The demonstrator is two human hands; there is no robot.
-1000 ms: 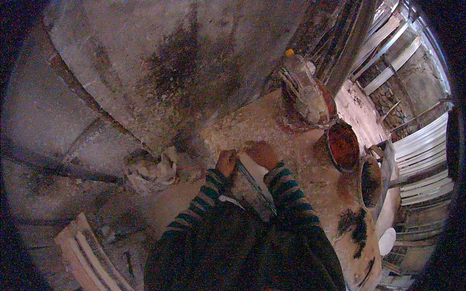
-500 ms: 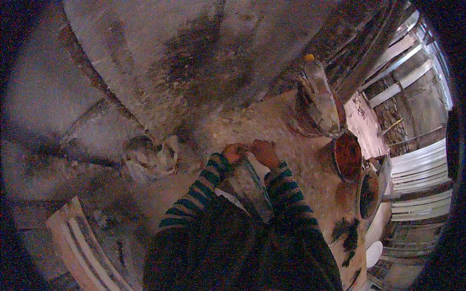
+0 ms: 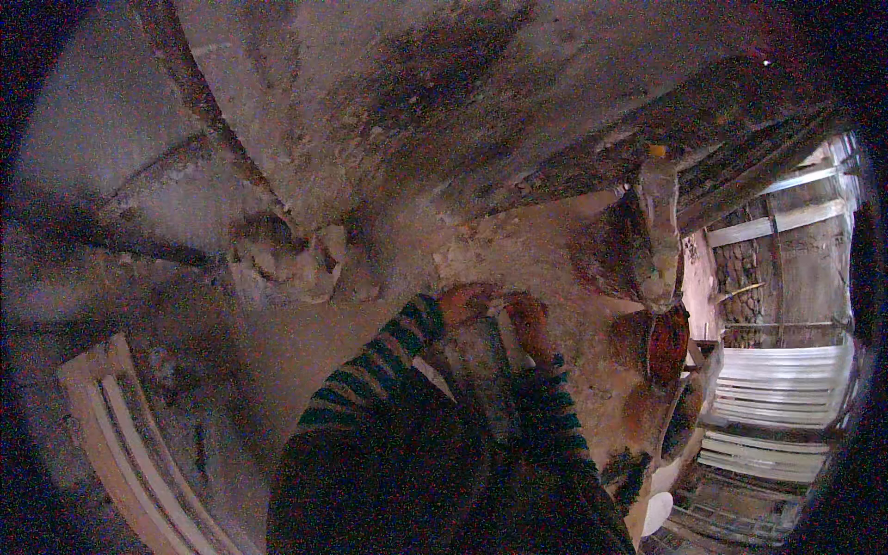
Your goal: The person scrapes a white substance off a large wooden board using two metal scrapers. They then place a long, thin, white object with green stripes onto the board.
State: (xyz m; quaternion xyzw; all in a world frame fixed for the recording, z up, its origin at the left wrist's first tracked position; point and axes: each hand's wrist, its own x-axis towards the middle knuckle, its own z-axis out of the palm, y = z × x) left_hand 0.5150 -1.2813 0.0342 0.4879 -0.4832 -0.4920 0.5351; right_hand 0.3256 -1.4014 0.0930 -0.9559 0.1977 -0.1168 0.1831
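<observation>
My left hand (image 3: 462, 303) and my right hand (image 3: 527, 326) are close together in front of my body, fingers curled. Between my striped sleeves is a long grey, worn slab-like thing (image 3: 476, 356), and both hands are at its far end. A pale strip (image 3: 507, 335) shows beside my right hand's fingers. Dim light and grain hide what the fingertips hold and what the slab-like thing is made of.
To the right stand a large clear bottle (image 3: 659, 222) with an orange cap, a reddish-brown bowl (image 3: 668, 347) and a dark round vessel (image 3: 683, 421). A rough earthen lump (image 3: 287, 264) is at the left, and a slatted wooden piece (image 3: 125, 435) lies lower left.
The view has turned, so the bottle and bowls appear farther right and lower. My hands have stayed close together at the grey thing's far end, with the right hand now turned more edge-on.
</observation>
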